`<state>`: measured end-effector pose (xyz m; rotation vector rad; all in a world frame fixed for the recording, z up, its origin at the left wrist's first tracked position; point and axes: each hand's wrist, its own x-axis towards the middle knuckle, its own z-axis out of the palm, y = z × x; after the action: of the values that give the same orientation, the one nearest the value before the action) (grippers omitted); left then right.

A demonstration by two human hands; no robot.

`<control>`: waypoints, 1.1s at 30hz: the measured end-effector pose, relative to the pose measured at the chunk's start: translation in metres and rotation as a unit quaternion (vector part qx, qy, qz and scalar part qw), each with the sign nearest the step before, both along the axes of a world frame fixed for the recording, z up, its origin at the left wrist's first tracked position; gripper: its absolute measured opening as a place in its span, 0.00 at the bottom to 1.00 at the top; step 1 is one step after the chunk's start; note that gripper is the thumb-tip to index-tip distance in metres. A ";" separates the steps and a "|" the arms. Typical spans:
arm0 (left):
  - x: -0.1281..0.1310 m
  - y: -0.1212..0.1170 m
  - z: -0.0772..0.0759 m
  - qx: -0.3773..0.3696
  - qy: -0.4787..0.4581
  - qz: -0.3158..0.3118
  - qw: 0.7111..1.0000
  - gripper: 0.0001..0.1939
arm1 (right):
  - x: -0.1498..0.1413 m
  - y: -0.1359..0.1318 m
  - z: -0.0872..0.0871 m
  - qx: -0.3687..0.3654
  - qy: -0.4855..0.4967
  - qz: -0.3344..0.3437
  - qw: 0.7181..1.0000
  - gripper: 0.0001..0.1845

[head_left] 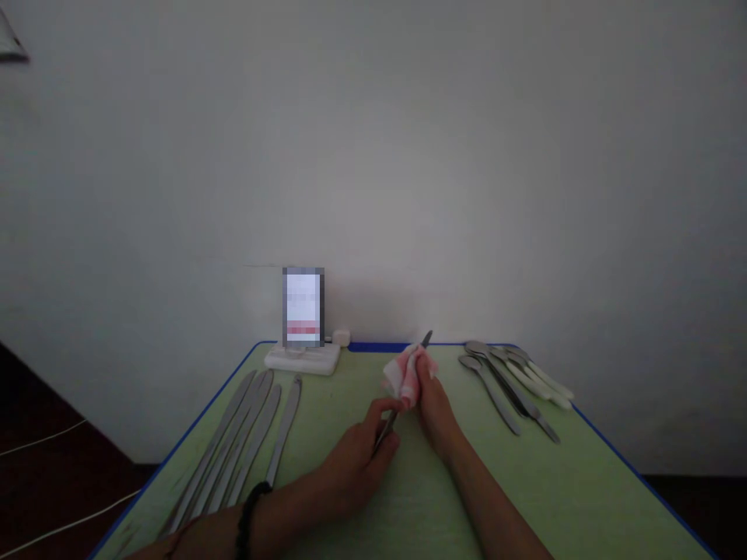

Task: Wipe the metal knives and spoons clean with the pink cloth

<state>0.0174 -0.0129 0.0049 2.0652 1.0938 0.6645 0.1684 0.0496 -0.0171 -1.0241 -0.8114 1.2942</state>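
My left hand (367, 459) is closed round the handle of a table knife (428, 338), held at a slant over the table. Wrapped about the blade is a pink and white cloth (402, 373), which my right hand (435, 404) grips from the right side. Only the knife's tip and part of its handle show; the middle is hidden inside the cloth. To the left, several table knives (285, 428) lie side by side, partly covered by my left forearm. Several spoons (490, 393), some with white handles (534, 381), lie together on the right.
The green table (420, 498) has a blue edge and stands against a grey wall (373, 155). At its back left, a lit phone (303, 307) rests on a white stand (302, 359), beside a small white plug (341, 337). White cables (70, 509) run along the dark floor.
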 end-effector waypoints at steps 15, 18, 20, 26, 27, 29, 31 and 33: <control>-0.002 0.000 -0.004 0.123 0.100 -0.076 0.984 0.12 | 0.002 -0.001 0.010 0.016 0.153 0.043 0.987 0.13; -0.003 0.000 -0.010 0.140 0.106 -0.086 0.981 0.15 | 0.000 -0.008 0.009 0.004 0.096 0.078 0.992 0.15; -0.004 0.000 -0.014 0.145 0.109 -0.084 0.980 0.16 | -0.002 -0.009 0.007 -0.003 0.045 0.102 0.994 0.15; -0.003 0.003 -0.013 0.150 0.143 -0.068 0.976 0.16 | -0.003 0.004 0.004 -0.025 0.015 0.059 0.998 0.11; -0.003 0.003 -0.012 0.154 0.148 -0.074 0.974 0.17 | -0.001 0.008 0.006 -0.036 0.036 0.042 0.998 0.11; -0.003 0.003 -0.010 0.165 0.150 -0.089 0.971 0.20 | 0.003 0.015 0.009 -0.060 0.093 -0.022 0.994 0.10; -0.003 0.003 -0.009 0.174 0.145 -0.106 0.968 0.22 | 0.008 0.017 0.012 -0.058 0.144 -0.055 0.986 0.08; -0.003 0.002 -0.007 0.176 0.143 -0.125 0.966 0.22 | 0.013 0.017 0.015 -0.024 0.182 -0.029 0.982 0.07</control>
<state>0.0143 -0.0110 -0.0021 2.6168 0.8881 0.4678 0.1813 0.0665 -0.0017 -0.8083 -0.4688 1.4031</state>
